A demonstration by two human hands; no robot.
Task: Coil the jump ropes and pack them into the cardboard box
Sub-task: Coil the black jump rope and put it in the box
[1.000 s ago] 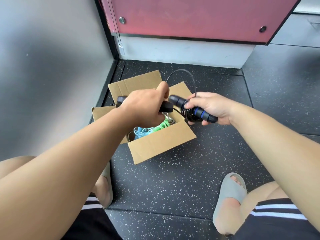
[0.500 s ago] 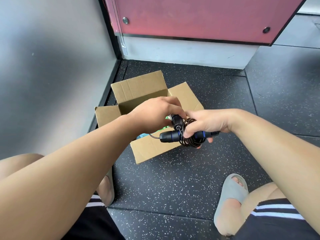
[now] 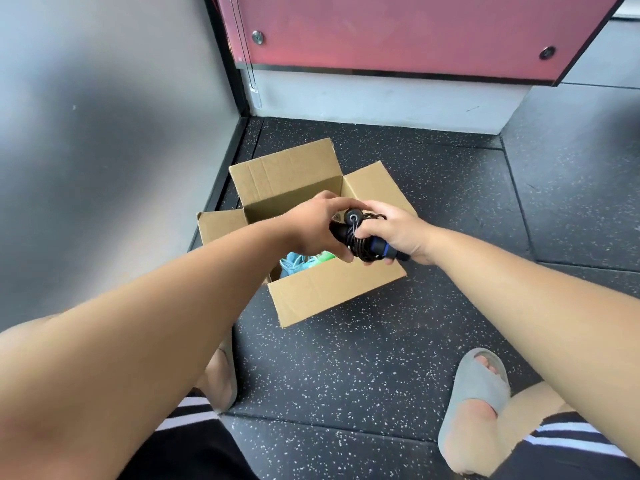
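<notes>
A black jump rope (image 3: 357, 239) with its cord wound up is held by both hands. The left hand (image 3: 311, 227) is curled round one handle. The right hand (image 3: 399, 233) is wrapped round the other handle and the cord. Just under the hands an open cardboard box (image 3: 322, 293) is seen, with blue and green ropes (image 3: 298, 263) below the left hand.

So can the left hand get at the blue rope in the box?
Probably not yet: the left hand grips the black rope. Otherwise the way looks free: the box is open, the blue rope right below.
</notes>
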